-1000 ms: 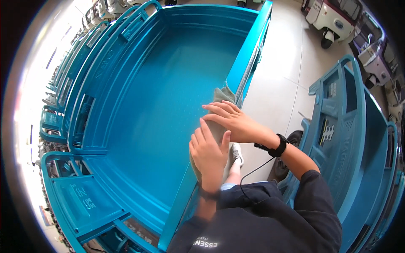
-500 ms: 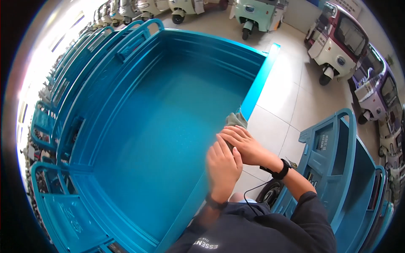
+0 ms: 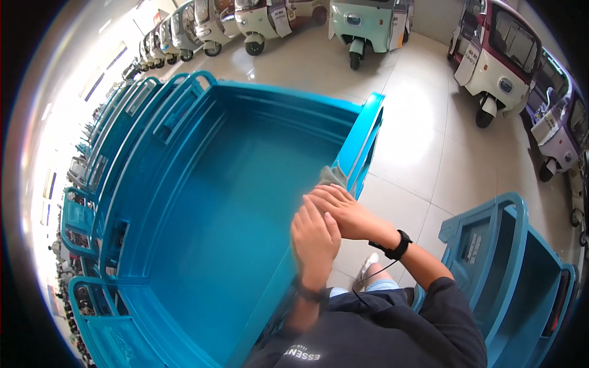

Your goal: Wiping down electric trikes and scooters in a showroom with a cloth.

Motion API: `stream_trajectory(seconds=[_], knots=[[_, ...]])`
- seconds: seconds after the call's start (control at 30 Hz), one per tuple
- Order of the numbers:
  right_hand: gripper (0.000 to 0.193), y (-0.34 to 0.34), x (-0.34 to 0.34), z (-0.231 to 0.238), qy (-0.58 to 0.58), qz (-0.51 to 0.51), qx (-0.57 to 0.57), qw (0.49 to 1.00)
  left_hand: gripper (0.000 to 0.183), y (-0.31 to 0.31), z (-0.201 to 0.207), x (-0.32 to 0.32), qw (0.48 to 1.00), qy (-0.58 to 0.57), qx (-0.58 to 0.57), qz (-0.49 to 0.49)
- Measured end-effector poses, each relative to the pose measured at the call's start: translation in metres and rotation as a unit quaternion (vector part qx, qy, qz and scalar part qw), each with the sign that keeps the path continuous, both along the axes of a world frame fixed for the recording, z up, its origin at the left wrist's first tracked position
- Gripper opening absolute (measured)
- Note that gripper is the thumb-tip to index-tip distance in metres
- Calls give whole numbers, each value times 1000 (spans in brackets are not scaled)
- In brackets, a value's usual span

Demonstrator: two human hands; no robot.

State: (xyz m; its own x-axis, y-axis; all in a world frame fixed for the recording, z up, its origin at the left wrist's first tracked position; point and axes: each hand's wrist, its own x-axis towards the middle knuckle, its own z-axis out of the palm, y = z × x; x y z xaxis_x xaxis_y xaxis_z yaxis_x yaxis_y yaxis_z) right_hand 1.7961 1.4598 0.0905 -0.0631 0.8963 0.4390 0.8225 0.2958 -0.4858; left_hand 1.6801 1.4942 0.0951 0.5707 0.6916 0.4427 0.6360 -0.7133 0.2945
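Observation:
My right hand (image 3: 345, 213) is bent over a grey-green cloth (image 3: 332, 176) and presses it on the near side wall's rim (image 3: 363, 138) of a blue cargo bed. Cloth shows past the fingertips; the rest is hidden under the hand. My left hand (image 3: 314, 242) lies right beside it, fingers stretched out and together, its thumb against the right hand. Whether any cloth is under the left palm cannot be seen. The bed's wide blue floor (image 3: 245, 202) spreads to the left of both hands.
Further blue cargo beds (image 3: 116, 141) stand in a row at the left. Another blue cargo bed (image 3: 509, 245) is close at my right. Beyond the tiled floor (image 3: 411, 129) are a mint-green three-wheeler (image 3: 362, 27), a maroon and white one (image 3: 503, 61) and a purple one (image 3: 555, 116).
My view has tilted up, so more parked vehicles show at the back. Both hands sit slightly further left in the picture and stay together at the rim with the cloth.

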Motion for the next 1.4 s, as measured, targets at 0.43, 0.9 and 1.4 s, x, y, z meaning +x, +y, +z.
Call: stream_trajectory(seconds=[0.43,0.9,1.4], knots=[[46,54,157,-17,21,-41,65,997,37,60,-7,183,995,-27,45,81],[38,90,262,-27,69,-5,72,995,41,77,0,284,991,2,51,120],[53,113,371,-141,218,218,-142,941,36,83,-40,417,839,523,-15,150]])
